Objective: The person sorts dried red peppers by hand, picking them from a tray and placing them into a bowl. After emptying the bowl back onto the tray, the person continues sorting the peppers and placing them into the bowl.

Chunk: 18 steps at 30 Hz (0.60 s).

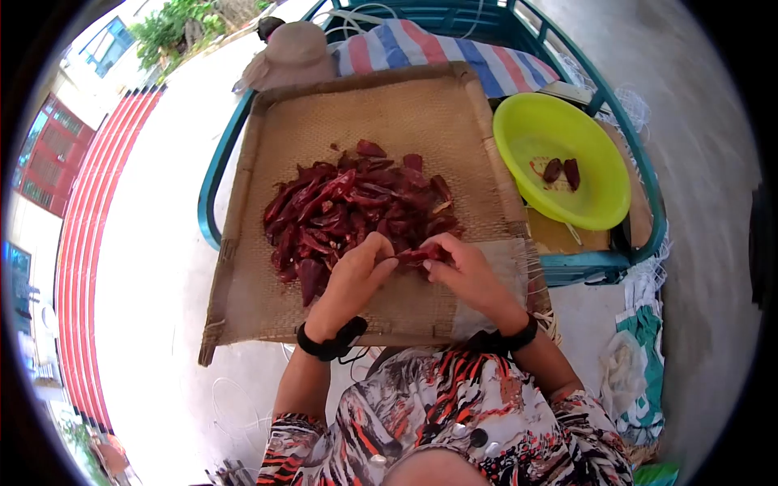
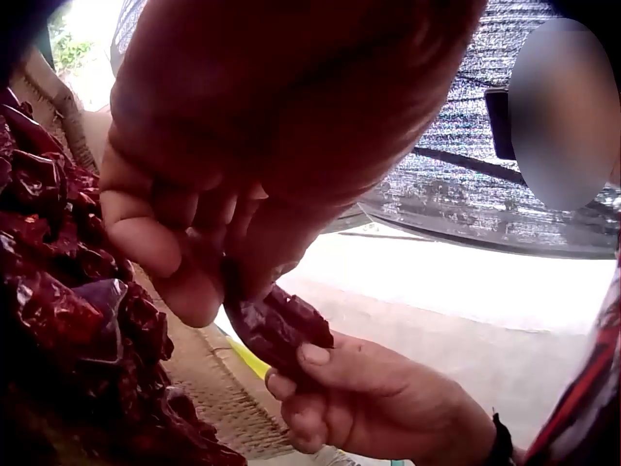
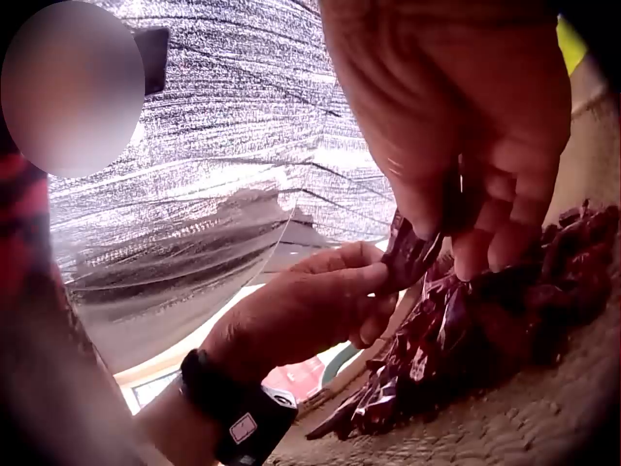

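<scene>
A dried red pepper [image 1: 417, 257] is stretched between both hands, just above the near side of a heap of dark red dried peppers [image 1: 340, 202]. My left hand [image 1: 354, 275] pinches one end of it between thumb and fingers; my right hand [image 1: 472, 279] grips the other end. In the left wrist view the pepper [image 2: 277, 328] runs from the left hand [image 2: 243, 165] down to the right hand's thumb and fingers [image 2: 320, 381]. The right wrist view shows the pepper [image 3: 411, 254] between the left hand [image 3: 301, 301] and the right hand [image 3: 466, 126].
The heap lies on a woven tray [image 1: 243, 283] with a raised rim. To its right stands a yellow-green basin [image 1: 600, 154] holding two dark peppers [image 1: 572, 174]. Behind are a striped cloth [image 1: 405, 49], a hat [image 1: 296, 53] and the teal cart rail [image 1: 212, 178].
</scene>
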Tool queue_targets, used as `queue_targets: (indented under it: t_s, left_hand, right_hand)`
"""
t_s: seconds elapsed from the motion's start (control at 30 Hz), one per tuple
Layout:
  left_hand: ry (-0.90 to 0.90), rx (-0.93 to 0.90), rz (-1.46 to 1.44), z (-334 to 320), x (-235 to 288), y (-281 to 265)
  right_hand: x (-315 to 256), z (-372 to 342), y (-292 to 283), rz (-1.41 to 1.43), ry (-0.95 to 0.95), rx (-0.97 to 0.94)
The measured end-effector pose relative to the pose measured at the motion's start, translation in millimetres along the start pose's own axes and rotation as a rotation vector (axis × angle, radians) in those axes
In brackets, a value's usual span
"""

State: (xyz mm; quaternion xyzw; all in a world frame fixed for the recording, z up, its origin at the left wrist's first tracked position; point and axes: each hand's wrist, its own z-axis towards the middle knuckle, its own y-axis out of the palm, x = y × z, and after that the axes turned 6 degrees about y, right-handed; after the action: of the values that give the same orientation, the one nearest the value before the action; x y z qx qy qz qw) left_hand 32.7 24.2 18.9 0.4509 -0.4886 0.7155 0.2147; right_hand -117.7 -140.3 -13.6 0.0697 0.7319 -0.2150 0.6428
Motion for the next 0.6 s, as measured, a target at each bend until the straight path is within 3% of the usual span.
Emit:
queue_targets:
  t_s: [0.07,0.17,0.23,0.33,0.43,0.6]
  left_hand:
    - [-0.011,0.035,0.031,-6.3,-1.7,0.1]
    - [-0.059,0.144,0.161,-14.3,-5.3,-4.1]
    - [-0.089,0.257,0.327,-24.2,-22.6,-19.4]
    - [-0.386,0.361,0.794,-39.9,-28.5,-33.9]
    - [-0.563,0.196,0.849,-49.0,-42.6,-44.4]
    - [-0.633,0.26,0.789,-47.4,-21.6,-42.9]
  right_hand:
    - [-4.3,-4.5,-0.9,0.081,0.146,-0.05]
    - [4.9,-3.5,-21.7,0.108,0.227,0.031]
    - [0.5,-4.1,-44.1,0.32,0.259,0.227]
    - [10.9,0.9,-80.7,1.004,0.02,0.502]
    - [12.0,-0.2,-97.5,1.228,0.162,0.445]
    - [11.1,-15.2,-59.8,0.65,0.283,0.063]
